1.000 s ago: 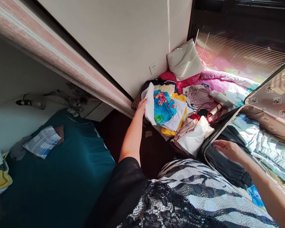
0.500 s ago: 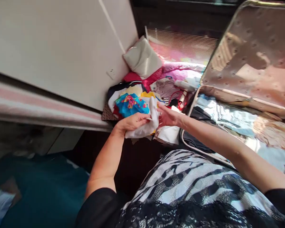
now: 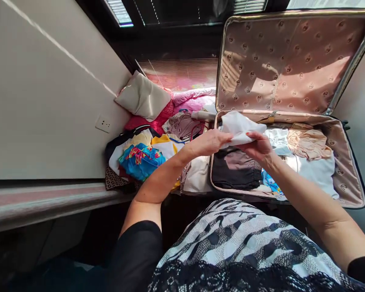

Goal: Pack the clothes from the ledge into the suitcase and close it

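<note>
A folded white garment [image 3: 239,126] hangs above the left part of the open suitcase [image 3: 351,178], gripped from both sides. My left hand [image 3: 211,142] pinches its left edge, and my right hand [image 3: 258,147] holds its right edge with fingers closed on the cloth. Below the hands, dark folded trousers [image 3: 237,168] lie in the suitcase. To their right are light blue and white clothes [image 3: 312,172] and a peach garment [image 3: 307,144]. What exactly the white garment is, I cannot tell.
Left of the suitcase is a heap of clothes with a bright blue floral piece [image 3: 140,160] on top. A grey-beige cushion [image 3: 144,97] leans by the wall socket [image 3: 103,123]. The raised suitcase lid [image 3: 292,65] stands before a dark window frame.
Both hands have carried the white garment rightward from over the clothes heap to over the suitcase. The view has turned right, showing more of the suitcase.
</note>
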Available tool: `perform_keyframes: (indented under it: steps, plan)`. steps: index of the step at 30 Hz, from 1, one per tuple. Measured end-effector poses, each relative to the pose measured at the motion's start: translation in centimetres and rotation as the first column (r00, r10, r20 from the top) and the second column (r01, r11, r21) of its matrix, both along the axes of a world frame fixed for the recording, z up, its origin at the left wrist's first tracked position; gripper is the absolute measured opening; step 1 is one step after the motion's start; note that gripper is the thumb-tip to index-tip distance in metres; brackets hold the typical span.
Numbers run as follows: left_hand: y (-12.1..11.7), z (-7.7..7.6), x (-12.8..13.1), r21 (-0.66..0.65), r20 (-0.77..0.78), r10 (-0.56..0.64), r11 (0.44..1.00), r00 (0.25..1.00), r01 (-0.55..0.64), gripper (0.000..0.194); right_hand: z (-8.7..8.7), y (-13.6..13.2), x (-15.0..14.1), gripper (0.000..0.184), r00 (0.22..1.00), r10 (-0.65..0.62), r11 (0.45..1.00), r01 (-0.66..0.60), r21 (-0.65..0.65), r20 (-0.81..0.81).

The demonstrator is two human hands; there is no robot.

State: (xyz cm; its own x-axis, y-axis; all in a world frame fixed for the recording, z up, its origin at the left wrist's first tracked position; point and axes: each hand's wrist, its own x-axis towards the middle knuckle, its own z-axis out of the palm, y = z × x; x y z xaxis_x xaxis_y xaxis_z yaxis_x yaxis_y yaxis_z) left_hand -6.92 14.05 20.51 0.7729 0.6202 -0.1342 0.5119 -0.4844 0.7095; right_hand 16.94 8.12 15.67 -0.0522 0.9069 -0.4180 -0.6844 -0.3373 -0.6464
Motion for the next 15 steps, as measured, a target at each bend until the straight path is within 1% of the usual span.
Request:
perform_keyframes:
  steps: [1,2,3,4,5,6,7,9,10,11,12,13,15]
  plan:
    - [0.6,-0.6,2.6,0.078,0.001,0.02,0.997,1.0,-0.02,0.022,-0.3,1.0,1.6,0.038,0.998,-0.068,0.996,0.067,0.053,0.016]
    - [1.0,-1.6,5.2,0.155,0.007,0.044,0.987,0.999,-0.045,0.025,-0.9,1.9,3.2,0.037,0.991,-0.126,0.989,0.122,0.087,0.034]
    - [1.1,-2.9,7.7,0.223,0.011,0.07,0.972,0.997,-0.071,0.029,-1.8,2.8,4.7,0.034,0.982,-0.175,0.982,0.169,0.086,0.066]
    - [0.9,-4.6,9.9,0.274,0.01,0.099,0.957,0.995,-0.098,0.032,-3.1,3.6,6.0,0.03,0.971,-0.213,0.977,0.209,0.047,0.11]
    - [0.6,-6.7,11.9,0.301,-0.005,0.131,0.946,0.991,-0.123,0.035,-4.6,4.2,7.3,0.025,0.958,-0.235,0.97,0.241,-0.017,0.161]
    - [0.2,-9.0,13.5,0.297,-0.051,0.165,0.944,0.985,-0.143,0.038,-6.3,4.6,8.5,0.02,0.948,-0.238,0.96,0.263,-0.095,0.212]
    - [-0.4,-11.4,14.7,0.261,-0.131,0.209,0.95,0.969,-0.169,0.042,-8.1,4.9,9.4,0.016,0.939,-0.228,0.946,0.276,-0.171,0.257]
    - [-1.3,-15.9,15.9,0.139,-0.33,0.272,0.961,0.904,-0.239,0.055,-11.6,5.2,10.9,0.011,0.926,-0.201,0.918,0.291,-0.269,0.318]
    - [-1.6,-17.7,16.0,0.094,-0.409,0.289,0.957,0.866,-0.276,0.063,-13.2,5.2,11.3,0.011,0.92,-0.192,0.909,0.298,-0.292,0.341]
    - [-1.7,-19.1,16.0,0.076,-0.455,0.305,0.949,0.837,-0.305,0.07,-14.5,5.2,11.7,0.012,0.912,-0.184,0.901,0.306,-0.308,0.368]
    - [-1.6,-20.1,15.9,0.089,-0.464,0.324,0.943,0.825,-0.321,0.074,-15.7,5.2,11.8,0.014,0.9,-0.175,0.895,0.314,-0.317,0.399]
    - [-1.2,-20.8,15.8,0.125,-0.44,0.347,0.937,0.828,-0.327,0.075,-16.6,5.3,11.9,0.017,0.887,-0.162,0.893,0.319,-0.318,0.433]
    - [0.3,-21.5,15.8,0.19,-0.375,0.401,0.916,0.836,-0.354,0.077,-17.8,5.3,12.0,0.023,0.855,-0.107,0.899,0.301,-0.317,0.508]
